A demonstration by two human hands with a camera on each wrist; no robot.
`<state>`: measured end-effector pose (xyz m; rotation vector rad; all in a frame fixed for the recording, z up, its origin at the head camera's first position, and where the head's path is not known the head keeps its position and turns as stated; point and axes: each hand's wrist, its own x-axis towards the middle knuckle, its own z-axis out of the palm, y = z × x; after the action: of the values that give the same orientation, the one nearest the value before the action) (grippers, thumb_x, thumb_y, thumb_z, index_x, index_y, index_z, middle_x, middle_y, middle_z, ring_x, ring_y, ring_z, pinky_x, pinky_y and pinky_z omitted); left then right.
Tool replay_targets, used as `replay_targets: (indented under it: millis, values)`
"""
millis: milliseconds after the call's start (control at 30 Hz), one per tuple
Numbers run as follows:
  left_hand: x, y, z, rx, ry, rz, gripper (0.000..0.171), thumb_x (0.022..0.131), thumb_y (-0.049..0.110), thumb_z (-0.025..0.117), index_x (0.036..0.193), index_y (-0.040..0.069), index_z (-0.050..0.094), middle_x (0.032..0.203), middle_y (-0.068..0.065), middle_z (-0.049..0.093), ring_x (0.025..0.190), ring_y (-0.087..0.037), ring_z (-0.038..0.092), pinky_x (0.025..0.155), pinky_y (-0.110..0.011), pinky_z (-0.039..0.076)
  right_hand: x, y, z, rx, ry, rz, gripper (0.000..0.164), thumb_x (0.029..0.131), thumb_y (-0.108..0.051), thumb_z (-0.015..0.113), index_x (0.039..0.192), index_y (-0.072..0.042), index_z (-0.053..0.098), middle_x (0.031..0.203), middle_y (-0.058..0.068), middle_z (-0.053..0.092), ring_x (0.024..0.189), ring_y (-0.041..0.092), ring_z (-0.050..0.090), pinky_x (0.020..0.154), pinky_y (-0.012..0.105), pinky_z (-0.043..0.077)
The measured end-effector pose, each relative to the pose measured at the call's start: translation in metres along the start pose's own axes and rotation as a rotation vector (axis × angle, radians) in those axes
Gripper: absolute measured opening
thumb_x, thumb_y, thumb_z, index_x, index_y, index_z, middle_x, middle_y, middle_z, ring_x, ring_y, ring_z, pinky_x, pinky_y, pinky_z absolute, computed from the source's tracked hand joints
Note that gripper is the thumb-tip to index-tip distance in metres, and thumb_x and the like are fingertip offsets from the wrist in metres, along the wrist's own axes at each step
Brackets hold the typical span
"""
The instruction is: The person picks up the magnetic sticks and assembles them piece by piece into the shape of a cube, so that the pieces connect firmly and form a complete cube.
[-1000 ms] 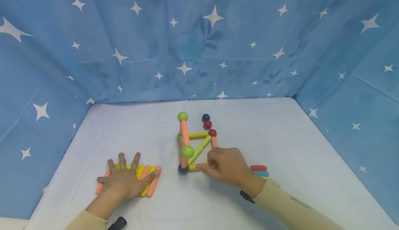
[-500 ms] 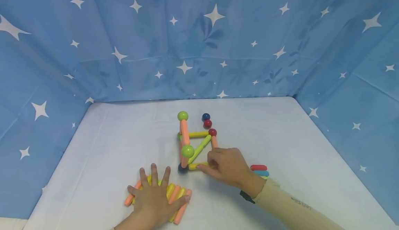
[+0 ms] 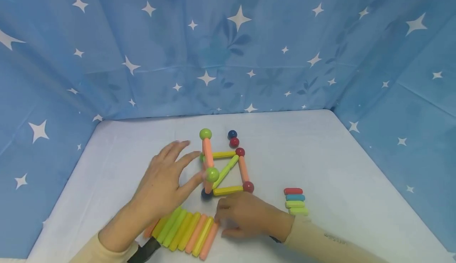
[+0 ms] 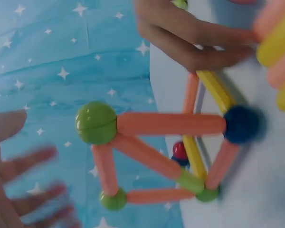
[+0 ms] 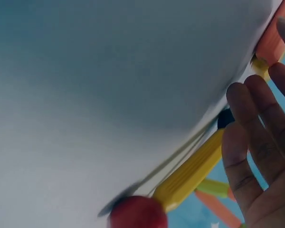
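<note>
At the near left, a row of yellow, green and orange rods point(image 3: 189, 231) lies side by side on the white tabletop point(image 3: 306, 148), long axes slanting from near left to far right. Beyond the row, the left hand point(image 3: 160, 183) hangs released, fingers spread, just left of the frame point(image 3: 209, 152) and apart from it. The frame joins faceted, plastic-looking bars with glossy round balls: a four-sided base crossed by a green diagonal point(image 3: 225, 172), and an upright orange side at its left. On the far side, a loose blue ball point(image 3: 232, 134) sits just beside a red one point(image 3: 234, 142). The right hand point(image 3: 249, 215) is nearer to the last orange rod point(image 3: 209, 241), whose far end lies at its fingertips; it seems to grasp nothing, though blur hides whether they touch. Farther right, four short sticks point(image 3: 295, 204) lie stacked near to far.
</note>
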<state>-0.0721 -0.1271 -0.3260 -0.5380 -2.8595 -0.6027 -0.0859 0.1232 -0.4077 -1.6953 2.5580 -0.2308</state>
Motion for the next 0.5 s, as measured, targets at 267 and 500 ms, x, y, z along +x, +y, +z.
replay_targets:
  millis: [267,500]
  values:
    - [0.026,-0.002,0.011,-0.327,0.060,0.345,0.015,0.088,0.028,0.082,0.101,0.021,0.081,0.100,0.010,0.057,0.084,-0.009,0.052,0.069,-0.029,0.046,0.007,-0.013,0.008,-0.038,0.011,-0.035,0.027,0.089,-0.054,0.073,0.101,-0.031,0.072,0.101,-0.019,0.062,0.089,-0.003,0.055,0.076,0.016,0.041]
    - [0.026,-0.011,0.014,-0.506,-0.057,0.231,0.015,0.089,0.026,0.080,0.104,0.024,0.080,0.091,0.015,0.058,0.079,-0.010,0.053,0.067,-0.027,0.046,0.011,-0.020,0.008,-0.049,0.032,-0.087,0.018,0.091,-0.047,0.074,0.098,-0.030,0.073,0.093,-0.021,0.064,0.078,-0.007,0.050,0.071,0.010,0.035]
